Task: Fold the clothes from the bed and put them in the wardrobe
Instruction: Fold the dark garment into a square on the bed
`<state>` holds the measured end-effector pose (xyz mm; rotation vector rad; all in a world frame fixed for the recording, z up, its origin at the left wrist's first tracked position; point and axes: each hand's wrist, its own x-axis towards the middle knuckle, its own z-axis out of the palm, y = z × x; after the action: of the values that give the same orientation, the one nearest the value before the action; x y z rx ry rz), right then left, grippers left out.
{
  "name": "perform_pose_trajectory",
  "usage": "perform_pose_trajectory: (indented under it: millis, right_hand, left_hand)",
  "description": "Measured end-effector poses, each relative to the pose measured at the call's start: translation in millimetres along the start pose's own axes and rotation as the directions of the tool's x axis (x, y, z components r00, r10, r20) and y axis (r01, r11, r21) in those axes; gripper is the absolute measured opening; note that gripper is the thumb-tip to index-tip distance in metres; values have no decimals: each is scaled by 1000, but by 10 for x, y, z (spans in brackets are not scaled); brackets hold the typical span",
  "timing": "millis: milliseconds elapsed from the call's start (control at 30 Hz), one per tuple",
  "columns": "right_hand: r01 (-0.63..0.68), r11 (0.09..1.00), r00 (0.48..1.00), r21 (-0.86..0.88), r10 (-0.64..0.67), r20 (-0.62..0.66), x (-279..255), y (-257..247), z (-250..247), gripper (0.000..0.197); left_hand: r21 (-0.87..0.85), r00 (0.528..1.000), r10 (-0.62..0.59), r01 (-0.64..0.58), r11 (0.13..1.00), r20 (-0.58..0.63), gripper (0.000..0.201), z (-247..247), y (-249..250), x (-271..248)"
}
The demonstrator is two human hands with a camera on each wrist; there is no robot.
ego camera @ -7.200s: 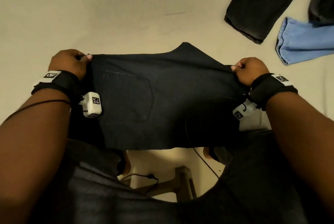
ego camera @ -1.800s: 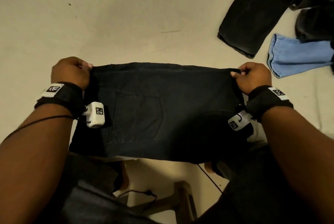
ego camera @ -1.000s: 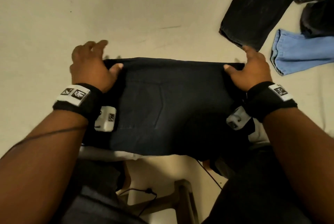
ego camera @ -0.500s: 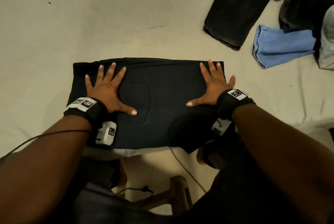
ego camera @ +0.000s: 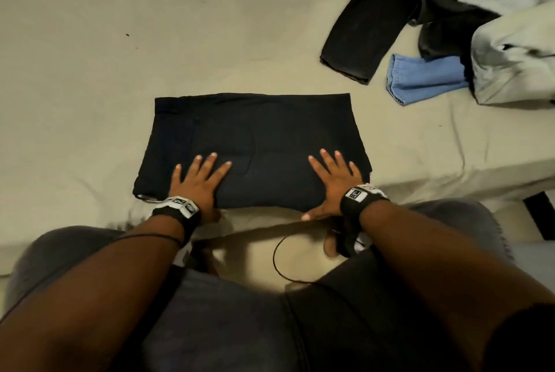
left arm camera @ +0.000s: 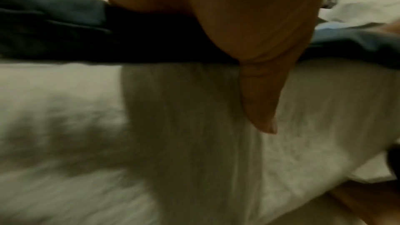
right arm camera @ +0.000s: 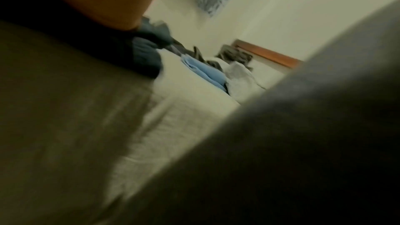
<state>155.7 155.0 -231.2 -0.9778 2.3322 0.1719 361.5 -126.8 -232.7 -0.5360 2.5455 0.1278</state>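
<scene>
A dark folded garment [ego camera: 255, 137] lies flat as a rectangle on the cream bed sheet [ego camera: 90, 71], near the bed's front edge. My left hand [ego camera: 198, 182] presses flat on its near left part, fingers spread. My right hand [ego camera: 333, 182] lies flat on the near right part, thumb over the bed's edge. In the left wrist view the palm and thumb [left arm camera: 259, 91] rest on the dark garment [left arm camera: 65, 37] at the edge of the sheet [left arm camera: 173, 143]. The right wrist view is blurred and shows the dark garment [right arm camera: 142, 52] under the hand.
At the back right lie a black garment [ego camera: 369, 29], a light blue piece [ego camera: 420, 77] and a pale grey one [ego camera: 516, 56], unfolded; the blue piece [right arm camera: 205, 73] shows again from the right wrist. A wooden headboard [right arm camera: 266, 54] stands behind.
Both hands let go of the garment's far corners, laid it on the bed and slid flat over it toward me, from its middle to its near edge.
</scene>
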Motion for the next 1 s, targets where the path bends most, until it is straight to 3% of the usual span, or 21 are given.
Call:
perform_pose_trajectory:
  millis: [100,167,233,333,433,500,667,800,1000]
  right_hand:
    - [-201,974,979,108,195,63,-216,288,-7,154]
    - [-331,904,943,270,308,125,-285,409,1,151]
    - [-326,815,935,479,352,39,-296,465,-37,143]
    - [-189,636,907,749,405,-116,-341,445,-146,103]
    - [-230,599,885,767,457,-91,-422,453,-165,55]
    - [-214,582,879,784,465,-105,-479,472,-175,39]
    - [-111,534,859,838,476,-190,-493,497,-218,49]
    - [-153,509,896,847,433,-99,-474,550,-141,51]
    - [-264,523,881,811,472,-17,-352,688,-70,50]
  left_hand:
    - [-97,982,-185,187,978,34,126,2,-237,-179]
    - [-148,965,-252,260,954,69,124,-25,-253,-254]
    - [-194,955,-287,296,935,76,121,-78,-199,-261]
    - [-234,951,-300,311,921,82,114,-140,-91,-266]
    - [-250,949,-302,314,916,86,109,-147,-37,-276]
    - [-256,950,-301,313,915,84,107,-154,-28,-276]
    - [-257,957,-279,289,922,74,102,-195,29,-244]
    - [-241,958,-276,288,927,82,103,-188,79,-195]
    - [-260,955,-284,297,919,87,103,-207,90,-143]
